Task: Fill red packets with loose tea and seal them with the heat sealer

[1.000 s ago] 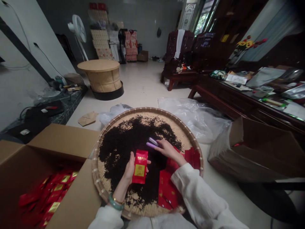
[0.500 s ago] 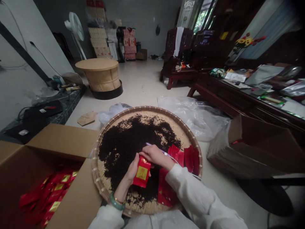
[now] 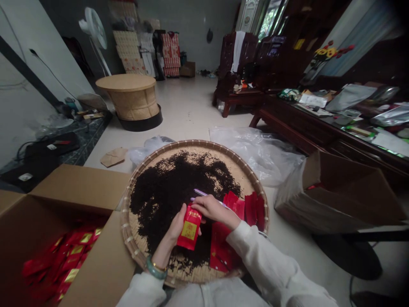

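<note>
My left hand is closed around a small red packet with a yellow label, held upright over a round woven bamboo tray. My right hand pinches the packet's top edge. Tucked in that same hand is a slim purple tool with two arms, like tongs; its exact kind is unclear. Dark loose tea leaves spread over much of the tray. Flat red packets lie on the tray under my right forearm, with more red packets at its right side.
An open cardboard box holding several red packets stands at the left. Another open carton is at the right. Clear plastic sheeting lies beyond the tray. A cluttered dark wooden table runs along the right.
The camera view has shifted slightly. The purple tool's two arms now show apart above my right hand. The red packet stays in my left hand, with my right fingers still at its top.
</note>
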### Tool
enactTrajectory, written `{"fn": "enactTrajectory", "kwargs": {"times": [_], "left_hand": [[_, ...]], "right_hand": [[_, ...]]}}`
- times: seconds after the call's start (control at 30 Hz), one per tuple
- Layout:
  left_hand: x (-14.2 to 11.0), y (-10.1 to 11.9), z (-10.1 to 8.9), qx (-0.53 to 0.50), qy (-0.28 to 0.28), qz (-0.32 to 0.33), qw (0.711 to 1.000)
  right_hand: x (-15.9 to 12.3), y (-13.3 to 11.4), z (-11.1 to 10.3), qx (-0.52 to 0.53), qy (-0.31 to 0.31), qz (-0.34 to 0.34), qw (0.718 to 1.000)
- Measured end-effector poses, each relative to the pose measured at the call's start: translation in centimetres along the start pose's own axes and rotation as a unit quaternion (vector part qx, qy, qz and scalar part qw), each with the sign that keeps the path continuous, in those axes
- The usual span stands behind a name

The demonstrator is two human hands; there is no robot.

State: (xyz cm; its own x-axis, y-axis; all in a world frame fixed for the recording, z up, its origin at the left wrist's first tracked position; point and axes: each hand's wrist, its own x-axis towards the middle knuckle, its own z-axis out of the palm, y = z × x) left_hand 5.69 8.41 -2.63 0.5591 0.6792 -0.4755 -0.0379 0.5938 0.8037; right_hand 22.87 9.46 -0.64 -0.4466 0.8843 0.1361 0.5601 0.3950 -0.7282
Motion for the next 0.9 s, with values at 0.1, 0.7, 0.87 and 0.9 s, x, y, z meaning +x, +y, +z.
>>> {"fn": "enactTrajectory", "kwargs": {"times": [0.1,0.7,0.87,0.9], "left_hand": [[0.1,-0.2,0.0,-0.013,0.001,-0.011,1.000],[-7.7,8.0,-8.8,-0.381,0.202,0.480,0.764],[-7.7,8.1,-8.6,-0.381,0.222,0.452,0.775],[-7.0,7.5,-8.7,-0.383,0.214,0.442,0.782]], "right_hand": [[-0.2,0.2,0.6,-0.021,0.028,0.007,0.999],[-7.6,3.8,2.0,-0.245,-0.104,0.076,0.961],[-7.9,4.3,2.5,-0.281,-0.090,0.084,0.952],[-7.9,4.3,2.5,-0.281,-0.099,0.088,0.950]]}}
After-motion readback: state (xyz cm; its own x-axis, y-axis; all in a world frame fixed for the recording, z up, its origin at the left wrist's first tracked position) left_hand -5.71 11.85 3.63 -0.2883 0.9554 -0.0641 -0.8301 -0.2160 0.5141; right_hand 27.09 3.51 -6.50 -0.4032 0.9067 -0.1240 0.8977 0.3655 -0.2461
